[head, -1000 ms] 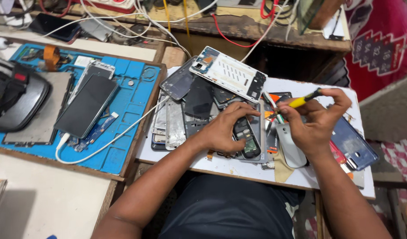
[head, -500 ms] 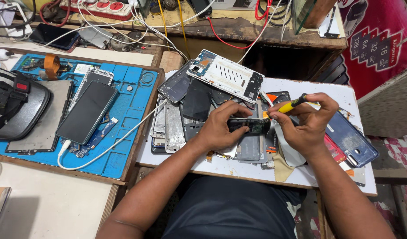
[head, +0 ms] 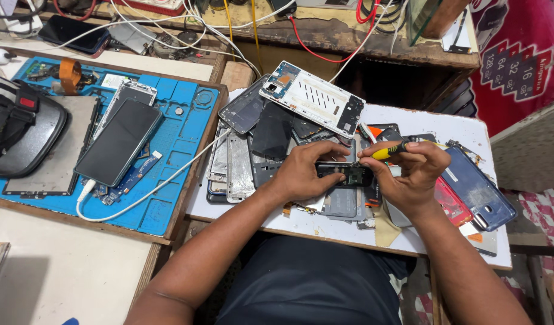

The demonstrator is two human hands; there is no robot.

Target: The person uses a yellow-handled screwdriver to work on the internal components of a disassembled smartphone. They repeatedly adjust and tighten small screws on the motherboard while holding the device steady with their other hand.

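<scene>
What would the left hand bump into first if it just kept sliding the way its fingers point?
The left hand points rightward, its fingers on the small dark phone part. Going on, it would probably meet the right hand first, which grips that part's other end and a yellow-handled screwdriver.

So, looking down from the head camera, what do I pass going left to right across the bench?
Black bag → dark phone on the blue mat → left hand → small dark phone part → right hand → blue phone back cover.
</scene>
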